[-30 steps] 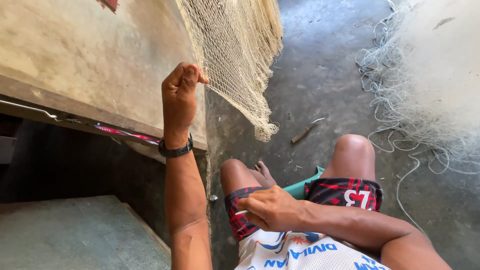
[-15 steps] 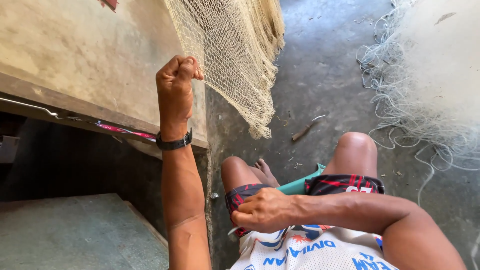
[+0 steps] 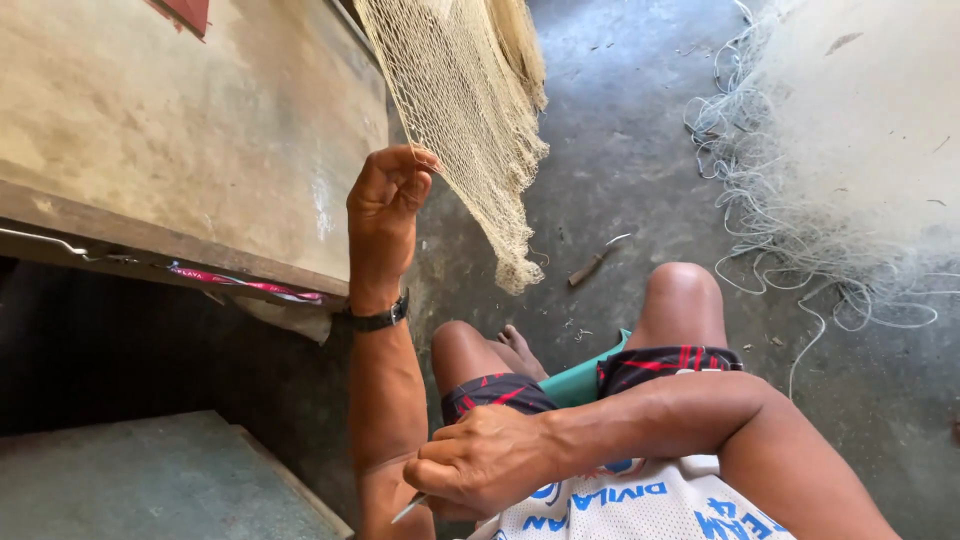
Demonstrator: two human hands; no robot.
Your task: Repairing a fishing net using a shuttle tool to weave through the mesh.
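Observation:
My left hand is raised at arm's length with a black watch on the wrist. Its fingertips pinch the edge of a cream fishing net that hangs from above. My right hand rests low against my lap, fingers closed on a thin pale netting needle whose tip pokes out below the fist. I sit on a green seat with both knees bent over the concrete floor.
A concrete wall with a wooden ledge stands at left. A heap of fine white net and loose line lies on the floor at right. A small knife-like tool lies on the floor beyond my knees.
My left hand has dropped a little and loosened from a fist into a fingertip pinch on the net edge. My right hand has drawn further down and back toward my body.

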